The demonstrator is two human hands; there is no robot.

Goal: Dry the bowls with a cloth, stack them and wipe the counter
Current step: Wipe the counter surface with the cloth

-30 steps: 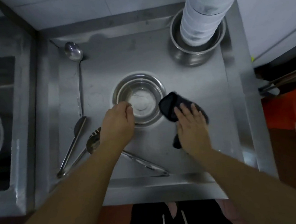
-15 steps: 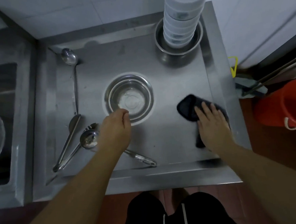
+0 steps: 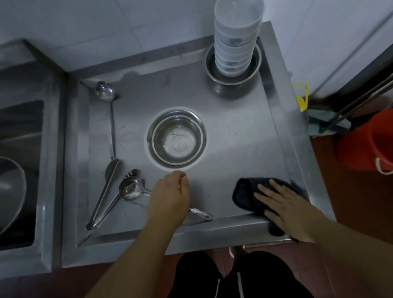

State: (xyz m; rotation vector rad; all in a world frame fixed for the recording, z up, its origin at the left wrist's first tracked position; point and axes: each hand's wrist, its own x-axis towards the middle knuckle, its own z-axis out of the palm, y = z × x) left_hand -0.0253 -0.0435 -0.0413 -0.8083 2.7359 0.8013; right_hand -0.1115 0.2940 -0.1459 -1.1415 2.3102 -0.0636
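Observation:
A dark cloth (image 3: 245, 195) lies at the front right of the steel counter (image 3: 238, 132), its near end hanging over the front edge. My right hand (image 3: 286, 210) presses flat on it with straight fingers. A steel bowl (image 3: 177, 139) stands upright in the middle of the counter. My left hand (image 3: 171, 197) hovers just in front of the bowl, fingers loosely curled, holding nothing. A tall stack of white bowls (image 3: 236, 39) sits in a steel bowl (image 3: 213, 76) at the back right corner.
A long ladle (image 3: 105, 92) lies along the left side. Tongs (image 3: 104, 194) and a second ladle (image 3: 131, 188) rest at the front left. A sink with a large basin (image 3: 3, 195) is on the left. A red bucket (image 3: 376, 141) stands on the floor to the right.
My right hand slid the cloth from beside the steel bowl rightward and toward the front edge. My left hand drew back from the bowl's rim.

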